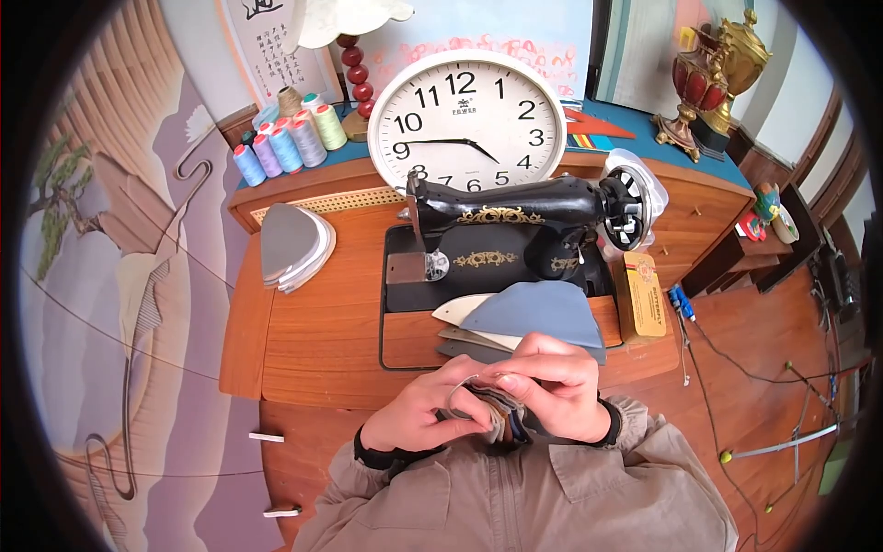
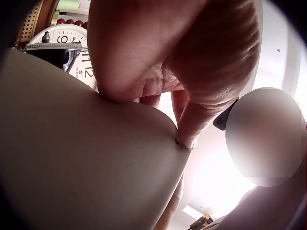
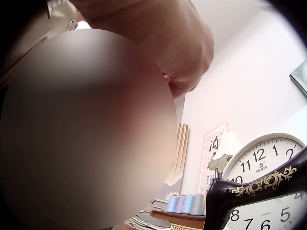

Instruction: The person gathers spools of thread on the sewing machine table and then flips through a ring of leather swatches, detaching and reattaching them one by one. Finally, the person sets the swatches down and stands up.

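Close to the jacket front, both hands hold a small bundle of leaf-shaped swatches [image 1: 504,419] in grey, brown and dark tones. A thin silvery ring [image 1: 450,394] curves over the fingers of the left hand [image 1: 425,409], which grips the bundle from its side. The right hand [image 1: 561,391] pinches at the top of the bundle, fingertips near the ring's upper end. In the left wrist view, a broad greyish swatch [image 2: 86,148] fills the foreground, with thumb and fingers at its edge. A blurred patch hides much of the right wrist view.
Blue-grey, cream and dark swatches [image 1: 533,313] lie before a black sewing machine [image 1: 515,207]. Another swatch pile [image 1: 292,247] sits on the table's left. A yellow box [image 1: 641,296] stands at right. Behind are a wall clock [image 1: 467,120], thread spools [image 1: 285,147] and a lamp [image 1: 354,69].
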`<state>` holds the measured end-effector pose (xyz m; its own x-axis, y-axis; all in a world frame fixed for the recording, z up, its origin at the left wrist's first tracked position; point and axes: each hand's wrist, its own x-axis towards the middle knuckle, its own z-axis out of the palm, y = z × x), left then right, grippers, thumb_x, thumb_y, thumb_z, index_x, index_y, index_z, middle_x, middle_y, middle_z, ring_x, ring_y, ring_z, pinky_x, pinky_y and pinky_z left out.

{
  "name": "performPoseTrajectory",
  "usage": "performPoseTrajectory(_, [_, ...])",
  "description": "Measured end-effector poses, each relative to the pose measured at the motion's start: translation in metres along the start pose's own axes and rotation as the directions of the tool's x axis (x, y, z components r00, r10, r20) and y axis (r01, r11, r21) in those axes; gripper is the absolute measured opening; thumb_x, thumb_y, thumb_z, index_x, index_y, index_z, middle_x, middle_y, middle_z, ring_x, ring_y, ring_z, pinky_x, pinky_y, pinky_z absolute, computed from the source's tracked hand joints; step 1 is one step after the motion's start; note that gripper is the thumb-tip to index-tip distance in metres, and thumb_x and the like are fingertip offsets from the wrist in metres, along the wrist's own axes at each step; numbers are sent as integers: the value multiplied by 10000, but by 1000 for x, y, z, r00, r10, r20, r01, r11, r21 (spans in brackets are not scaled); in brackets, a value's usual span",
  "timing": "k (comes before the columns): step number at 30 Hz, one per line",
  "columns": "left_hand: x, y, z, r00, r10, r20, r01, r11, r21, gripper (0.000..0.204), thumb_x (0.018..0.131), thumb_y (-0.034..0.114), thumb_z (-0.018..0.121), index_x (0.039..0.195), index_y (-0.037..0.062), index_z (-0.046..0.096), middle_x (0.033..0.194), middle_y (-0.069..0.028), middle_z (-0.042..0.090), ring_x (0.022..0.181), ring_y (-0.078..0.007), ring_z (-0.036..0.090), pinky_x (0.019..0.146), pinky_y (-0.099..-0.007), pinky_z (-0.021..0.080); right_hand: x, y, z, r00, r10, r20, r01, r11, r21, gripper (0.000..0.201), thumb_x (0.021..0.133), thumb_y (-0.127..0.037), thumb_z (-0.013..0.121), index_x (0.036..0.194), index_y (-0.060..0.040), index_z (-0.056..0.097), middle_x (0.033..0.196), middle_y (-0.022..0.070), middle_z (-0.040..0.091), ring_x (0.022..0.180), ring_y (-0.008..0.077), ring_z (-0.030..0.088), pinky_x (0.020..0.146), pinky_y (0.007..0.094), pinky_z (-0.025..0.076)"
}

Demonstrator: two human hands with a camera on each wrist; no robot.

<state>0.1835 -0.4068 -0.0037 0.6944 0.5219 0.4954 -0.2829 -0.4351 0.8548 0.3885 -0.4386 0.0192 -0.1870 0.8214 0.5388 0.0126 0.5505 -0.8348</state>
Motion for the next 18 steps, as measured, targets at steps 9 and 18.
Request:
performPoseTrajectory(9, [-14,-9,-2,983,27,-184,-52,990,-131,94,884,5,641,956,66,650,1225,-150,563,1054,-246,545,891,-361,433,9,4,9,996,86,-14,-85,995,48,119,884,-25,650,956,29,729,823,85,661,701,118,580,610,244,453])
performPoseTrajectory(18, [-19,-1,-11,966,-159,-203,72,922,-380,208,907,-48,565,1084,30,642,1235,-143,539,1092,-224,527,927,-340,415,15,0,20,994,109,20,-110,990,89,123,897,-48,649,955,26,729,839,83,650,702,107,580,604,233,453])
